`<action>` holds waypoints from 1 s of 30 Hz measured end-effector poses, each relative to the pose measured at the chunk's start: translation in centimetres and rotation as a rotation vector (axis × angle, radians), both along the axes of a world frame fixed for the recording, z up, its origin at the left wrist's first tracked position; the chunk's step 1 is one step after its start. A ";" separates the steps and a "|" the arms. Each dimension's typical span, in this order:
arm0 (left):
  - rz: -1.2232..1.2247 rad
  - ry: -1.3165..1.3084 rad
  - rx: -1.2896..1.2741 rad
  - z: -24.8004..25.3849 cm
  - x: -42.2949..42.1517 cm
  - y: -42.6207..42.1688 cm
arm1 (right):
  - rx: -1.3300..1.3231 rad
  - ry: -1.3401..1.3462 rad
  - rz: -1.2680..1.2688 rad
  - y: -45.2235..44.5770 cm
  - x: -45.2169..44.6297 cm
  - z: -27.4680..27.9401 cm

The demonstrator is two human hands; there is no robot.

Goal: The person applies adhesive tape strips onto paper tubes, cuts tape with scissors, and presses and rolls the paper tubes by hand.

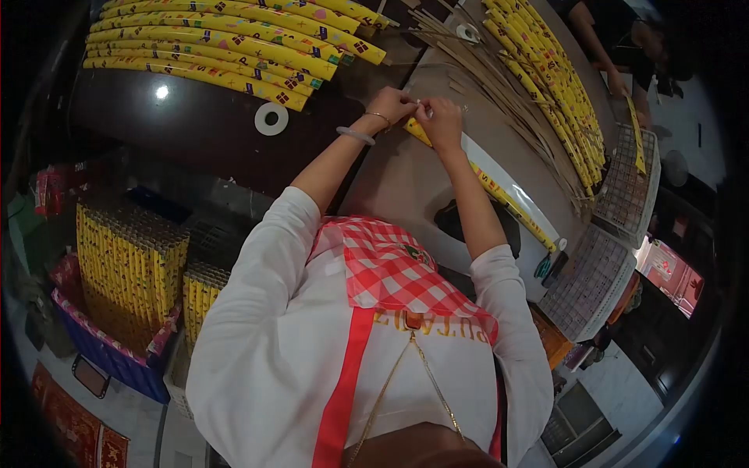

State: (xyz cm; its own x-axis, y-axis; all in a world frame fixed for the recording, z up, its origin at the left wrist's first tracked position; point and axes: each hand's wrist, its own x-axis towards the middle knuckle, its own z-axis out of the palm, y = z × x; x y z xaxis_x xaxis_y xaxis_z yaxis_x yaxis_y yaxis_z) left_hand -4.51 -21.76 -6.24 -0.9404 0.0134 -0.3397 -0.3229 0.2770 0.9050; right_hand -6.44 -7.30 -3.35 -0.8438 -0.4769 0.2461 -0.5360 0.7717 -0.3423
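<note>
My left hand (pixel 389 107), with a bracelet and a pale bangle at its wrist, is closed with its fingertips pinched. Right beside it my right hand (pixel 441 123) is also closed, fingertips meeting those of the left. A small white bit shows between them, too small to name. Under and beside my hands a yellow patterned paper tube (pixel 499 192) lies slantwise on the table along a white sheet (pixel 521 204). Its far end comes out below my fingertips.
Yellow tubes (pixel 226 47) lie at the back left, near a white tape roll (pixel 271 119). Brown strips (pixel 499 101) and more tubes (pixel 546 93) lie right. Scissors (pixel 542 267) and white baskets (pixel 589 285) sit at the near right. A co-worker's hand (pixel 617 83) holds a yellow strip.
</note>
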 end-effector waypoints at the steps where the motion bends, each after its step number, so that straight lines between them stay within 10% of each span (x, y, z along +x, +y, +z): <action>1: -0.007 0.016 -0.024 0.0 0.0 0.0 | -0.024 -0.006 -0.009 0.0 0.0 -0.1; 19: -0.019 0.030 -0.023 -0.5 -0.1 0.1 | -0.295 -0.487 -0.269 0.1 0.1 0.4; 25: -0.027 0.009 -0.040 -0.3 -0.1 0.0 | 0.083 -0.072 -0.110 -0.1 0.3 0.5; 30: -0.054 -0.024 -0.024 0.1 -0.1 -0.1 | -0.063 -0.257 -0.353 0.3 0.9 0.3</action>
State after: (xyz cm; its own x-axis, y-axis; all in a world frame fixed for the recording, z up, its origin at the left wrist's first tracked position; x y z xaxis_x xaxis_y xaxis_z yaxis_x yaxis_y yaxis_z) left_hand -4.59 -21.88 -6.16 -0.9302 0.0555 -0.3629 -0.3284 0.3159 0.8902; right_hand -5.58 -7.02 -3.07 -0.9899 -0.1394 0.0262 -0.1347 0.8658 -0.4820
